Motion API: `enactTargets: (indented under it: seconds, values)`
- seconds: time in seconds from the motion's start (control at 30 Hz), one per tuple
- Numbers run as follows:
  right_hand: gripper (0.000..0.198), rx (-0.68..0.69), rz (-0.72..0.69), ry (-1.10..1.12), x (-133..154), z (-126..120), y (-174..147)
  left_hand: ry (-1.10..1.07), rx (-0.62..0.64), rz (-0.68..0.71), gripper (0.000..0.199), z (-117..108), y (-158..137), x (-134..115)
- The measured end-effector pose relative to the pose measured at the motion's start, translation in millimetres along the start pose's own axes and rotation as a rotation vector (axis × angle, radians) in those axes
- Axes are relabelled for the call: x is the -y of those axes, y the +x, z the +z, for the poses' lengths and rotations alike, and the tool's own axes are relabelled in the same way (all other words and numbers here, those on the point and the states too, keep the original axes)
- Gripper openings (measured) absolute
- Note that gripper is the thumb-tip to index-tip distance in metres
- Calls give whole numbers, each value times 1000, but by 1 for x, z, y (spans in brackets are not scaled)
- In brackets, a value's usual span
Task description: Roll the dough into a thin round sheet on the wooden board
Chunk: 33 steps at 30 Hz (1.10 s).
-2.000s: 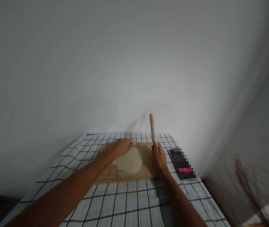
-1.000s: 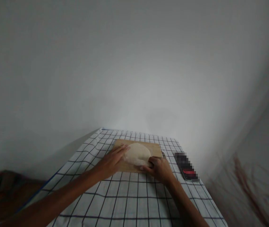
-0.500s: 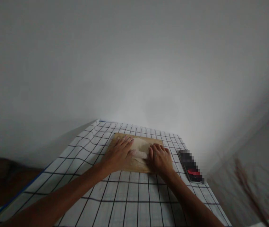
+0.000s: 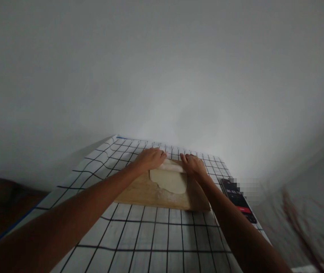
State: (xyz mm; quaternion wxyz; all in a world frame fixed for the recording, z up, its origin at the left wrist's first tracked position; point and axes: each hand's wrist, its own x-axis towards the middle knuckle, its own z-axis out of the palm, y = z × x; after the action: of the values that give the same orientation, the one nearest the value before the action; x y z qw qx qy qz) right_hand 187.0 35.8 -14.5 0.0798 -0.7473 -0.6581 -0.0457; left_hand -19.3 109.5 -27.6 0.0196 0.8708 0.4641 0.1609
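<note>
Rolling pin (image 4: 173,166) now near board's (image 4: 136,195) far edge, out from mid-board; left hand (image 4: 151,158) and right hand (image 4: 194,165) over its ends, grip unclear. Dough (image 4: 171,181) mid-board, bared nearside: outward stroke seems well along.

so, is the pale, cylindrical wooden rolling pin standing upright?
No, the pale, cylindrical wooden rolling pin lies crosswise at the far part of the flat, cream-coloured dough, between the left hand and the right hand.
</note>
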Motion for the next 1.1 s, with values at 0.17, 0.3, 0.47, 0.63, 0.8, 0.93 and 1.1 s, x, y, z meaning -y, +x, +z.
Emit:
enactTargets:
  seconds: [0.17,0.3,0.47,0.63,0.8,0.93,1.1]
  values:
    - [68,79,123,74,-7,8,36,69,51,-98,70,-7,32,1]
    - [61,68,130,39,-12,14,57,44,54,-48,71,-3,57,9]
    - [48,60,120,-38,-14,19,77,29,32,-52,64,8,81,20]
    - [44,69,127,-34,-17,22,84,66,19,-68,59,16,87,28]
    - [42,77,155,-18,-17,20,73,67,21,-62,57,15,75,26]
    - [39,76,159,3,-14,17,55,69,22,-14,49,13,61,21]
    - [41,101,136,14,-7,9,27,55,-19,91,36,13,34,18]
